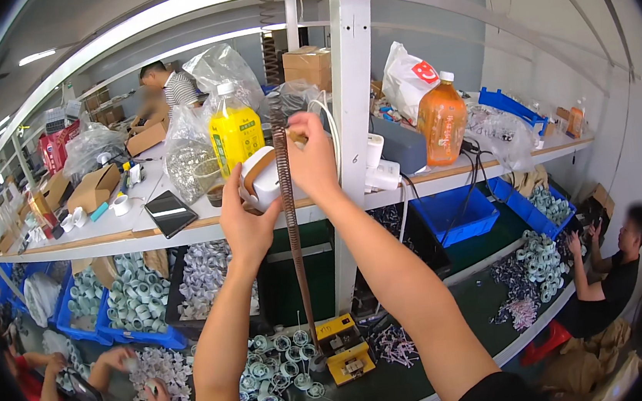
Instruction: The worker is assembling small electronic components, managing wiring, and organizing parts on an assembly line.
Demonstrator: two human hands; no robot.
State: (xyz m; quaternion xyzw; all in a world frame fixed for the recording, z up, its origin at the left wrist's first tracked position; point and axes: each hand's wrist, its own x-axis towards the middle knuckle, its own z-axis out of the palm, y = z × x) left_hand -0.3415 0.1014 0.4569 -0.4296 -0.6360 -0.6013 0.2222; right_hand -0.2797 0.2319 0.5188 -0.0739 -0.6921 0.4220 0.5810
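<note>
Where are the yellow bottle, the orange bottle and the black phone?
yellow bottle [235, 135], head view, on its label.
orange bottle [443, 123], head view, on its body.
black phone [171, 213], head view, on its screen.

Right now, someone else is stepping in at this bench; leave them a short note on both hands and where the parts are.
Left hand: raised at shelf height, gripping a white roll of tape.
Right hand: pinching the roll's top beside the hanging spring.
Below: white round parts spread on the green bench, a yellow tool beside them.
Done: cannot tell from this view.
Left: the roll is in hand, not set down; the parts lie loose on the bench.
</note>
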